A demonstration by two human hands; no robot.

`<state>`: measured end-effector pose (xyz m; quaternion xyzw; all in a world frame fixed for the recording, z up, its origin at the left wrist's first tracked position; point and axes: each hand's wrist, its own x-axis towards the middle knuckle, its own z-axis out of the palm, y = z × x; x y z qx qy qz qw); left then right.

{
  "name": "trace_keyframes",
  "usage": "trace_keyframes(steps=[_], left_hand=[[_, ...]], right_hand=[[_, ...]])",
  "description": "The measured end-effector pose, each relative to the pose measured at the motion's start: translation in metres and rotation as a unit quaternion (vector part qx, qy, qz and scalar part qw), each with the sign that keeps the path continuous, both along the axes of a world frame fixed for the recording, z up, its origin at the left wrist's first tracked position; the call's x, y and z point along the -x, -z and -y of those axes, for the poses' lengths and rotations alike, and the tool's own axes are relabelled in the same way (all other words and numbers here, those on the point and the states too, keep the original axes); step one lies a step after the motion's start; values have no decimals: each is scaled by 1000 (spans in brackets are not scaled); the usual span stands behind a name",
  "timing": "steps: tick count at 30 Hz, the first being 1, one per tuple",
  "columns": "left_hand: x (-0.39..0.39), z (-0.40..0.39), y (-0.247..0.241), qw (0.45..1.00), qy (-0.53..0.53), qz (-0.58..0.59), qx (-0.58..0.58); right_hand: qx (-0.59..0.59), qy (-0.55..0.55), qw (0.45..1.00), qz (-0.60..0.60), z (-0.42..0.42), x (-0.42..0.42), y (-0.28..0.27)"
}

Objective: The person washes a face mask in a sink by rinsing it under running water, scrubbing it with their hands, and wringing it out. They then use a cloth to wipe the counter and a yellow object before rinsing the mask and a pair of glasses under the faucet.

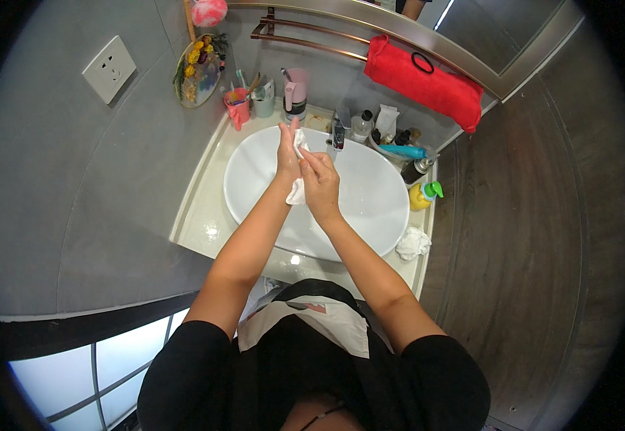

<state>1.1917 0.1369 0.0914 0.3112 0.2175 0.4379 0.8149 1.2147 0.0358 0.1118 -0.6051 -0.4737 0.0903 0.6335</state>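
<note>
Above the white oval washbasin my two hands are close together with a thin white cloth or tissue between them. My right hand grips the white piece, its fingers bent and pressed towards the other palm. My left hand is upright with its fingers pointing to the tap, and part of the white piece lies against its palm. Whether its fingers also hold the piece is hard to tell. Behind the hands stands the tap. A crumpled white tissue or cloth lies on the counter right of the basin.
A pink cup, a green cup and a pink pitcher stand behind the basin. A yellow pump bottle and several toiletries line the right edge. A red towel hangs on the copper-coloured rail.
</note>
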Motion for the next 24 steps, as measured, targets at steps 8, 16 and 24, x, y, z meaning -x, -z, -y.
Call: trace_keyframes(steps=[8, 16, 24], left_hand=[[-5, -10, 7, 982, -118, -147, 25], [-4, -41, 60, 975, -68, -193, -86], [4, 10, 9, 994, 106, -18, 27]], right_hand=[[75, -191, 979, 0, 40, 32, -12], [69, -83, 943, -316, 29, -27, -18], [61, -72, 974, -205, 17, -3, 25]])
